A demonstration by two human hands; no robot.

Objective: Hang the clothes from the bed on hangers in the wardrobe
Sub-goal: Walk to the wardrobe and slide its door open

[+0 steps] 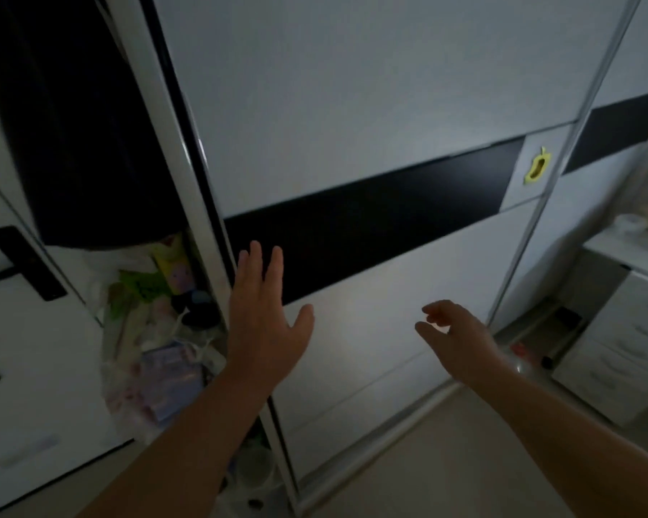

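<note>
Left hand (264,315) flat, fingers straight, at sliding wardrobe door (371,106) left edge; right hand (453,332) loosely curled, empty. Door judged stiff, smooth; best pushed at frame edge.

Two hands (266,315), one wardrobe door (352,106)

We can read no text, label, brand or number anywhere. The colourful packages (173,271) stacked in the open part of the wardrobe (352,87), at its left edge, carry printing, but it is too blurred for us to make out a single letter.
</note>
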